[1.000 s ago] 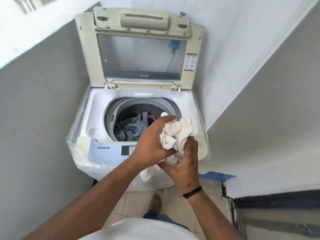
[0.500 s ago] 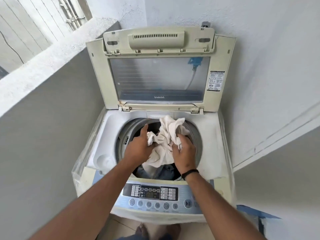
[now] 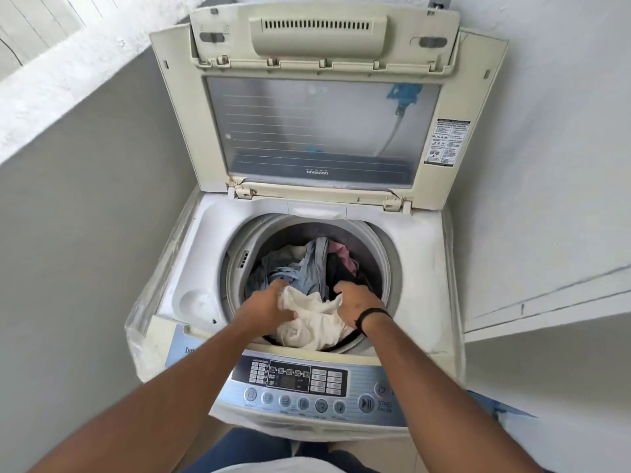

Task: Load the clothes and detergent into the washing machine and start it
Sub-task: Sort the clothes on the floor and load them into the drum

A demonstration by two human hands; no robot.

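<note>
Both hands — left hand (image 3: 268, 307), right hand (image 3: 355, 307) — grip a white cloth (image 3: 312, 320) at its two sides, fingers curled into it, pushing it down at the drum's (image 3: 382, 264) near edge so it settles beside the blue and pink clothes (image 3: 307, 268); the lid (image 3: 317, 97) stands open.

Bright, even daylight from upper left; soft shadows; wide-angle bending at edges; slight overall softness.

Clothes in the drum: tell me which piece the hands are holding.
The white cloth at the drum's near edge; the left hand and right hand grip it. The blue garments and the pink piece lie untouched behind.
</note>
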